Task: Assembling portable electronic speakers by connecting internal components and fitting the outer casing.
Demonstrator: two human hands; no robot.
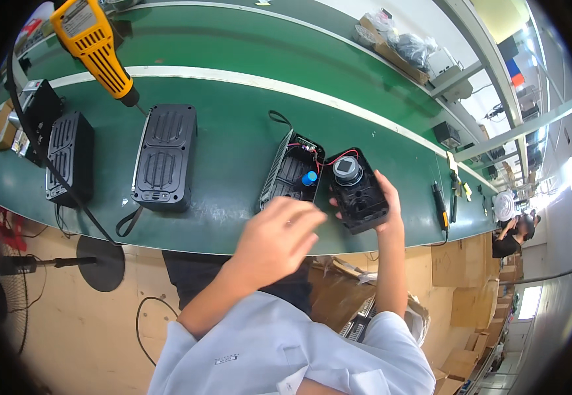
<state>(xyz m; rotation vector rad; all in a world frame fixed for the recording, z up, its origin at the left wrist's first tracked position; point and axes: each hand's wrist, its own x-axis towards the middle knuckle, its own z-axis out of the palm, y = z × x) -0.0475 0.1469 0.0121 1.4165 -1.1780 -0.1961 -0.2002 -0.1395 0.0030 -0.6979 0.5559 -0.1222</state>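
A black speaker box lies opened in two halves joined by red wires. My right hand (390, 197) grips the front half (360, 203), tilted so its inner side and round silver speaker driver (346, 169) show. The back half (297, 172), with a small circuit board, a blue cylinder (309, 178) and a wrist strap (279, 118), lies on the green bench (230, 164). My left hand (278, 234) hovers at its near end, fingers loosely bent and apart, nothing visible in them. It covers part of that half.
Two closed black speakers (164, 155) (70, 158) stand to the left, below a hanging yellow electric screwdriver (95, 49) with a dark cable. A soldering iron (440, 204) lies at the right. Below the bench are cardboard boxes (460, 276) and a fan (16, 283).
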